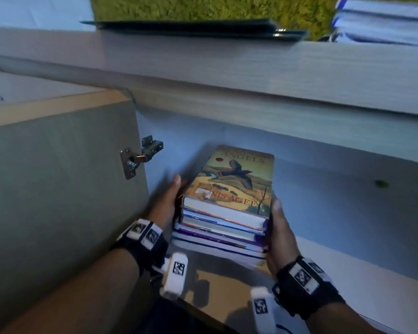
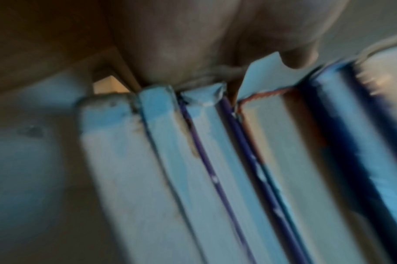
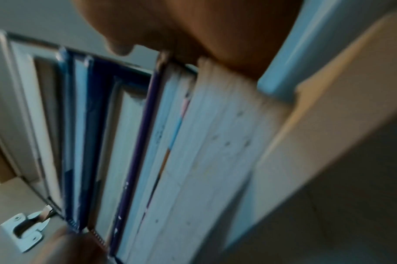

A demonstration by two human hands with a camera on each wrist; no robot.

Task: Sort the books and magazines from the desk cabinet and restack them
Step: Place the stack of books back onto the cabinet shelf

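Note:
A stack of several books (image 1: 223, 227) sits at the mouth of the open desk cabinet, topped by a hardback with a bird on its yellow cover (image 1: 237, 179). My left hand (image 1: 169, 201) grips the stack's left side and my right hand (image 1: 281, 235) grips its right side, thumbs up along the top book. The fingers are hidden behind the stack. Up close, the left wrist view shows the page edges (image 2: 215, 160) under my palm (image 2: 181, 44). In the right wrist view the stack (image 3: 170, 142) lies below my right hand (image 3: 215, 26). Whether the stack rests on the cabinet floor I cannot tell.
The cabinet door (image 1: 58, 189) stands open at the left, its metal hinge (image 1: 140, 155) close to my left hand. The desk top's edge (image 1: 251, 75) overhangs the opening. On the desk lie dark folders (image 1: 191, 27) and a pile of papers (image 1: 384, 22).

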